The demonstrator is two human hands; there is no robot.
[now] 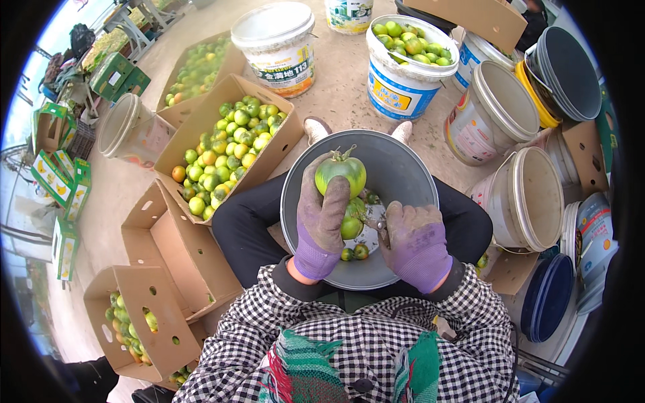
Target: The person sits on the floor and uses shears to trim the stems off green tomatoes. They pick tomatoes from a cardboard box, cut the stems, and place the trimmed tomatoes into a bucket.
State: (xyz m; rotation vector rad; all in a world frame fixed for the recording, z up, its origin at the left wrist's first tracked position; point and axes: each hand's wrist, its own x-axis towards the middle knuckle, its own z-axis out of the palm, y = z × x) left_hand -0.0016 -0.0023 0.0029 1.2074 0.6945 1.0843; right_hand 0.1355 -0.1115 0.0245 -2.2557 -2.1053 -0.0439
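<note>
My left hand (pixel 322 216), in a purple and soiled brown work glove, grips a large green tomato (pixel 347 174) with its stem pointing up. A smaller green tomato (pixel 351 224) sits just below it, beside my thumb; whether I hold that one too is unclear. My right hand (pixel 417 241), gloved alike, is closed on small metal snips (pixel 378 224), their tip close to the smaller tomato's stem. Both hands are over a grey bucket (pixel 405 158) between my knees. A few small tomatoes (pixel 360 251) and some scraps lie at its bottom.
To the left, a cardboard box (pixel 272 163) holds many green and orange tomatoes, near an open carton (pixel 171 252) and another tomato box (pixel 151 327). Ahead stand a white bucket (pixel 282 60) and a tomato-filled bucket (pixel 403 90). Several buckets (pixel 524 201) line the right side.
</note>
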